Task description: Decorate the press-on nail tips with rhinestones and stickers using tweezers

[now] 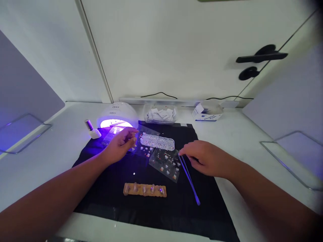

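My left hand (122, 143) hovers by the left end of a clear compartment case (157, 142), its fingers loosely curled and thumb apart, with nothing visible in them. Beneath and beside the case lie transparent sticker sheets (166, 164) with small white and red figures. My right hand (202, 156) is at the case's right end, index finger stretched out, thumb apart. Its fingertip is at the tip end of blue tweezers (188, 176), which lie on the black cloth (101, 198). Closer to me, several nail tips (144, 190) are mounted on a tan strip (148, 194).
A lit white nail lamp (118, 112) stands at the back left, with a white polish bottle (94, 131) beside it. Behind the cloth are a clear box of white packets (161, 114) and an open carton (208, 112). A small white dot (134, 173) lies on the cloth.
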`<state>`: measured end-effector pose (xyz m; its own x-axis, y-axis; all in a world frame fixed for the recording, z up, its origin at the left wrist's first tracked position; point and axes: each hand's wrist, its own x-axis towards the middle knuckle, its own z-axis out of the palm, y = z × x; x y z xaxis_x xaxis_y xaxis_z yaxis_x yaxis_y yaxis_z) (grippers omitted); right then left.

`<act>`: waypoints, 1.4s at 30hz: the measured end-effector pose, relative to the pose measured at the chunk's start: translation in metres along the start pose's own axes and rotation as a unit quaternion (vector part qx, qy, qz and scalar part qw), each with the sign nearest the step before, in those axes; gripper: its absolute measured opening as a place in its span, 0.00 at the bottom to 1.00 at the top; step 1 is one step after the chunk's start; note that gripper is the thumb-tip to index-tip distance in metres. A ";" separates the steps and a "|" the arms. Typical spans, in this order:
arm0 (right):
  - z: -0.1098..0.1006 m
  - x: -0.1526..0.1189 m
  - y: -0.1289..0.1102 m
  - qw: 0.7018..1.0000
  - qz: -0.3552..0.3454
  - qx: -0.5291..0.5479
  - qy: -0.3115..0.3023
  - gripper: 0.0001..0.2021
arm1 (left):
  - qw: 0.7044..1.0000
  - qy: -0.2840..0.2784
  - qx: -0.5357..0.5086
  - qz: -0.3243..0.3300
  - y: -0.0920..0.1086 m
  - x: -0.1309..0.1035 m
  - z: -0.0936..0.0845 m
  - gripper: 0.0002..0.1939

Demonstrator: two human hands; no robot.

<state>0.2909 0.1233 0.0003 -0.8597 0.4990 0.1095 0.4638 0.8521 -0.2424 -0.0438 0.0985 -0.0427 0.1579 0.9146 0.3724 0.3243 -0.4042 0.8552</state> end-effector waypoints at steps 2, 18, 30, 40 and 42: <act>0.000 0.001 -0.001 0.999 0.003 -0.024 -0.044 0.18 | 1.000 -0.007 0.028 -0.008 0.002 0.001 -0.002 0.12; 0.005 0.002 -0.007 0.990 -0.003 -0.091 -0.110 0.15 | 0.987 -0.027 0.158 -0.021 0.015 -0.001 -0.008 0.11; 0.008 -0.001 -0.007 0.989 0.055 -0.059 -0.127 0.15 | 0.985 -0.022 0.162 -0.054 0.023 0.000 -0.002 0.13; -0.010 -0.007 -0.005 0.999 0.019 0.009 0.032 0.08 | 0.985 -0.029 0.164 -0.050 0.021 -0.001 -0.003 0.12; -0.006 -0.011 -0.001 0.988 0.038 0.087 0.120 0.05 | 0.985 -0.033 0.162 -0.047 0.021 -0.001 -0.003 0.12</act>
<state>0.3009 0.1178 0.0049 -0.7385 0.6012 0.3052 0.4631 0.7813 -0.4184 -0.0399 0.0892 -0.0239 0.1693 0.9494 0.2644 0.6198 -0.3112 0.7205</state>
